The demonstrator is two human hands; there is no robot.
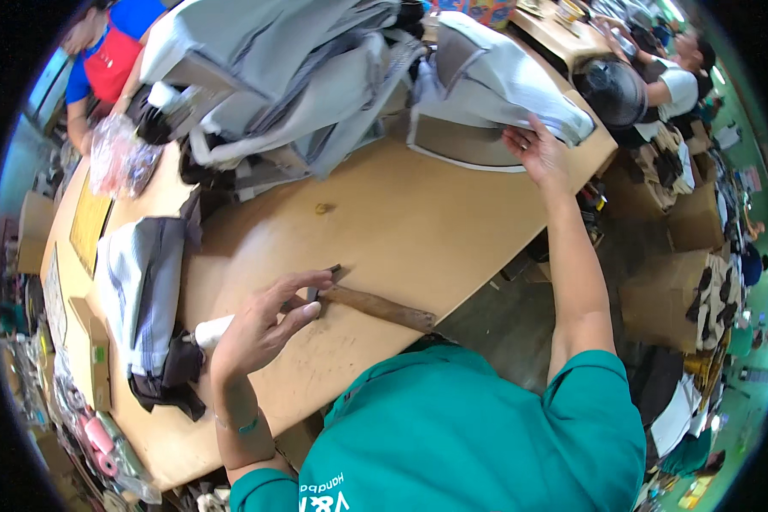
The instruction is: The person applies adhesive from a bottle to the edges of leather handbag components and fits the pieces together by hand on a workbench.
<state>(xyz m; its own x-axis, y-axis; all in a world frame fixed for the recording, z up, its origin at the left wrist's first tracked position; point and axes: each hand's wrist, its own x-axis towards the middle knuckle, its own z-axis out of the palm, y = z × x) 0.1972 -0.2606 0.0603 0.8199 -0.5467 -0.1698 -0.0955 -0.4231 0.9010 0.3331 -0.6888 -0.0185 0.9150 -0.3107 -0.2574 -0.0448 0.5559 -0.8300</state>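
Note:
My left hand [269, 324] is over the near part of the table, thumb and fingers apart, holding nothing. Just beyond its fingertips a hammer [384, 308] lies on the table; its wooden handle points right and its dark head is partly hidden by my fingers. Out to the far right, my right hand [542, 156] has its palm turned up and its fingers at the edge of a white and grey sewn bag [478, 90]. That bag lies on its side, a grey-brown panel facing me.
A large heap of similar pieces [316, 102] covers the table's far side. Another white and black piece [141, 290] lies at the left, near a white roll [212, 331]. A small yellowish lump [322, 208] sits mid-table. Co-workers are at far left and far right.

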